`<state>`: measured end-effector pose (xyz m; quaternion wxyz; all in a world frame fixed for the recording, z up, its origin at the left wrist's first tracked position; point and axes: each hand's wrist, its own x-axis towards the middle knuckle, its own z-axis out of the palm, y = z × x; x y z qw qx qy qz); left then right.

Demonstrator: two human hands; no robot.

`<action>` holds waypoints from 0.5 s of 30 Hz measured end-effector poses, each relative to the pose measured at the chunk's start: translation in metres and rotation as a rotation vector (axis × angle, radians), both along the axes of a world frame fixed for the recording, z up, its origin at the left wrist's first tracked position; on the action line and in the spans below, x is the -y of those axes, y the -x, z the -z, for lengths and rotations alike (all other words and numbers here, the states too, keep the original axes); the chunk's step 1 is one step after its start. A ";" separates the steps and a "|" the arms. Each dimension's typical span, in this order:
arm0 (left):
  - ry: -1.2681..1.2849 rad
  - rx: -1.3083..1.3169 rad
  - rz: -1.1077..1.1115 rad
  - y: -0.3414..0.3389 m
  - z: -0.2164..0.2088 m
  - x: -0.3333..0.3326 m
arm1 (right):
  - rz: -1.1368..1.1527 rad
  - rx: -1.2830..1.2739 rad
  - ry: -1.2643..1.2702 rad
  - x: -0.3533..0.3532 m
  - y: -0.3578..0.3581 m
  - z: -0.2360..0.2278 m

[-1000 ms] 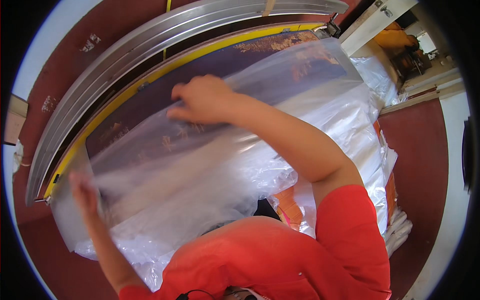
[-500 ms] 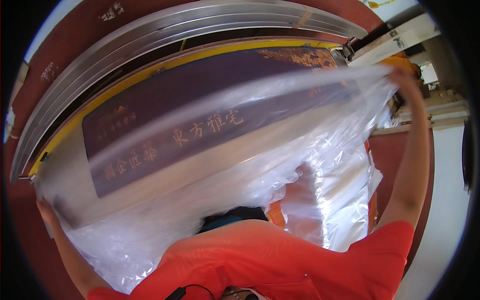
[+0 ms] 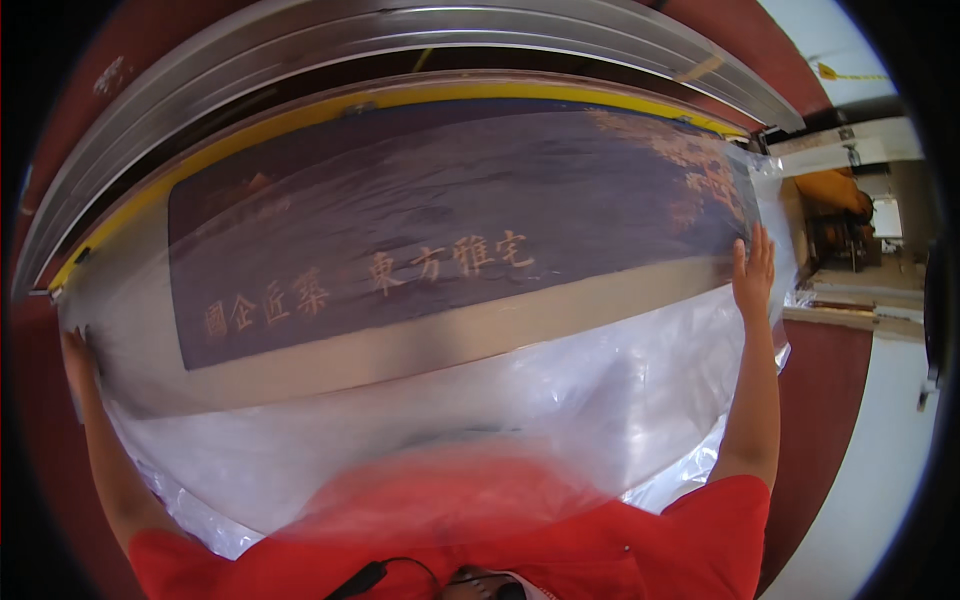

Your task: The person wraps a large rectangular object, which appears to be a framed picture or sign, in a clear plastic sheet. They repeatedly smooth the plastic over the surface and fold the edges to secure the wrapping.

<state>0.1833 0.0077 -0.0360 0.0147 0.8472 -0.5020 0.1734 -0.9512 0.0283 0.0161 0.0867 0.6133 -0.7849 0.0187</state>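
A sheet of clear plastic film (image 3: pixel 430 455) lies over a long panel with a dark purple-blue face (image 3: pixel 360 215), gold characters and a gold leaf pattern. The near part of the film hangs down in front of my red shirt. My right hand (image 3: pixel 755 272) rests on the film at the panel's right end, its fingers stretched out and slightly apart. At the far left, my left hand (image 3: pixel 78 358) touches the panel's pale left border (image 3: pixel 125 320); its fingers look extended, though they are small and a little blurred.
Beyond the panel runs a yellow bar (image 3: pixel 440 92), then a curved-looking ribbed metal beam (image 3: pixel 420 35). Reddish-brown floor (image 3: pixel 825 400) shows at the right, beside a pale strip (image 3: pixel 890 450). Wooden boards (image 3: pixel 850 310) and an orange object (image 3: pixel 835 192) stand at the right.
My right hand has come down from its raised hold on the film to the panel's right end. The bunched film now lies spread and flatter. My left hand sits slightly higher in view.
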 end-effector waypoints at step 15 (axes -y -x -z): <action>0.218 -0.213 -0.170 0.147 -0.036 0.024 | -0.171 -0.121 -0.117 0.124 -0.158 -0.018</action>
